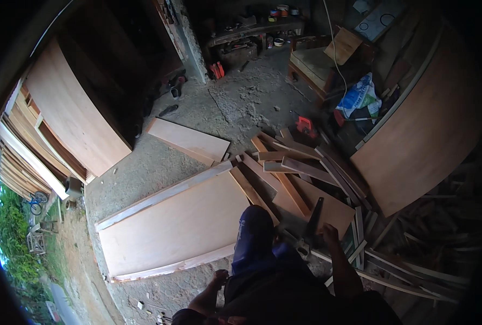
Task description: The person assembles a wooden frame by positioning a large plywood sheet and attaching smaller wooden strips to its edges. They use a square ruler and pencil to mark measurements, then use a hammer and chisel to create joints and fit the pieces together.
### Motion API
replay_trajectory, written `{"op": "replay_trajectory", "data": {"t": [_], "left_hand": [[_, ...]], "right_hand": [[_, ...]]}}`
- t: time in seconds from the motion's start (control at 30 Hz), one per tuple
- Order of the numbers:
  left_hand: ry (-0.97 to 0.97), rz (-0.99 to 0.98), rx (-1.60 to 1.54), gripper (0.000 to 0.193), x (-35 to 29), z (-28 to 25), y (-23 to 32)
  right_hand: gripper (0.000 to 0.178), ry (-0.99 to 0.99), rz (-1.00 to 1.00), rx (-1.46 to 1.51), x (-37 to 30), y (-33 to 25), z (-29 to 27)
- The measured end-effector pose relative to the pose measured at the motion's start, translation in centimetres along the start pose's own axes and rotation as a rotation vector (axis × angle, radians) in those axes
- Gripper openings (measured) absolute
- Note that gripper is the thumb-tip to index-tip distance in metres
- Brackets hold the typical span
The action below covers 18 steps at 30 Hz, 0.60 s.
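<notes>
My left hand (218, 278) hangs low beside my bent knee, its fingers curled, with nothing visible in them. My right hand (330, 233) is to the right of my legs, in shadow, and its fingers are hard to make out. Just left of it stands a handsaw (313, 218), its dark blade pointing up and away; a gap seems to lie between the hand and the blade. In front of my knee a large pale plywood panel (176, 219) rests on the floor, with a long board (165, 192) along its far edge.
Loose wooden boards (292, 187) lie piled right of the panel. A smaller panel (189, 142) lies beyond it. Tall plywood sheets (75, 114) lean at left, another sheet (422, 146) at right. A red tool (306, 126) sits on the floor near a bench (257, 31).
</notes>
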<state>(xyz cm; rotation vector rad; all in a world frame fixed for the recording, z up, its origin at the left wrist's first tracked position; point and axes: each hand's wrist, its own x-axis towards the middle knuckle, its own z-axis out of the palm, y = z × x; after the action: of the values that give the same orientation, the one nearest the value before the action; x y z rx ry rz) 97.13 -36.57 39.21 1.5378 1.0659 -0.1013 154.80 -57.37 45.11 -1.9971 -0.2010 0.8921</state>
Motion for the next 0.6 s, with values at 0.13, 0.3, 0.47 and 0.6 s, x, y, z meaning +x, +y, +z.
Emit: {"op": "replay_trajectory", "data": {"t": [0.13,0.3,0.47,0.6], "left_hand": [[0.238,-0.550,-0.447,0.026,4.7,-1.2,8.6],[0.213,-0.557,-0.407,0.026,10.7,-4.0,14.3],[-0.016,-0.507,-0.400,0.019,20.7,-0.1,19.3],[-0.013,-0.407,-0.066,0.018,25.0,-6.5,15.6]], "right_hand": [[0.038,0.010,-0.132,0.015,3.4,1.1,-1.8],[0.017,-0.220,-0.757,-1.160,3.6,3.1,-0.4],[0.032,-0.271,-0.946,-1.383,9.1,3.3,-6.0],[0.027,-0.231,0.452,0.183,16.2,-9.7,4.0]]}}
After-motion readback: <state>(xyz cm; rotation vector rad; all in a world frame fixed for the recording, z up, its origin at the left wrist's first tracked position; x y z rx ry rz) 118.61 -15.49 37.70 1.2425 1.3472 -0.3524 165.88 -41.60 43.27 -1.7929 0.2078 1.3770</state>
